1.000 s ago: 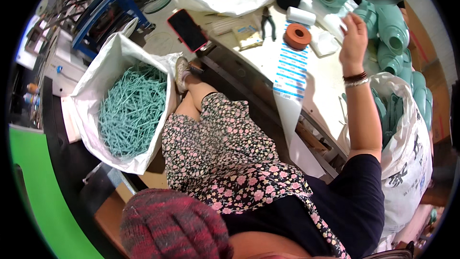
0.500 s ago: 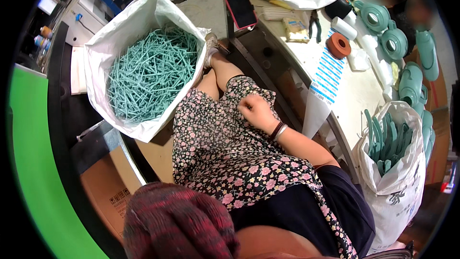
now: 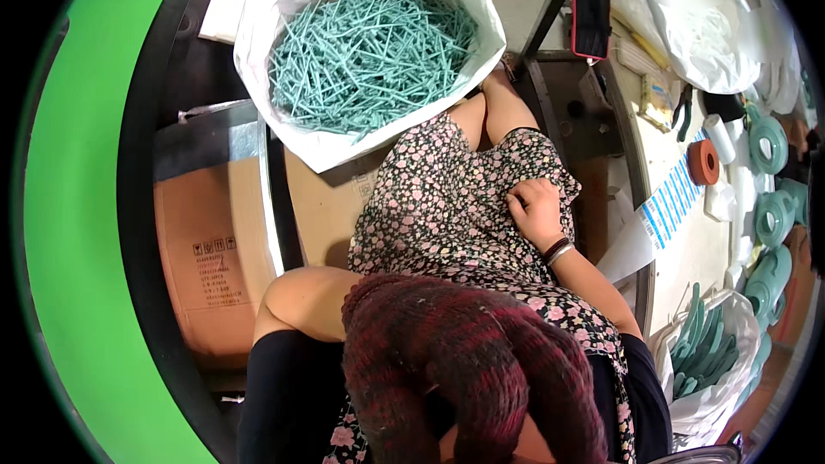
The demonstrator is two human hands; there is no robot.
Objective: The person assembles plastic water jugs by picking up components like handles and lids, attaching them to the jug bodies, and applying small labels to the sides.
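The gloved left hand [image 3: 473, 348], fingers apart, blocks part of the floral skirt [image 3: 430, 206]; the right hand [image 3: 539, 210] rests on it, loosely curled, grip unclear. Ahead, green sticks [image 3: 369, 60] fill a white sack [image 3: 331, 151] near the table [image 3: 687, 279].

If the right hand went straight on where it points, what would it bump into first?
Probably the floral cloth just ahead of the right hand, though how high the hand sits above it is unclear.
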